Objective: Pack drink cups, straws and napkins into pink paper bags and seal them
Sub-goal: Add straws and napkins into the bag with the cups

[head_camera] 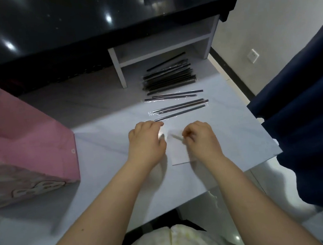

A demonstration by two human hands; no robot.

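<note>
A flat white napkin stack (177, 154) lies on the pale table (108, 141), between my two hands. My left hand (145, 141) rests on its left edge with the fingers curled over it. My right hand (200, 137) pinches the top napkin's raised corner (175, 137) between thumb and fingers. Just beyond the hands lie several loose black straws (179, 107) in clear wrappers, and behind them a pile of wrapped black straws (169, 78). An open pink paper bag (26, 135) lies tilted at the left. No drink cup is visible.
A small white shelf (163, 48) stands behind the straws, under a glossy black counter (82, 16). A patterned pink bag (11, 181) lies in front of the plain one. Dark blue fabric (306, 116) hangs beside the table's right edge.
</note>
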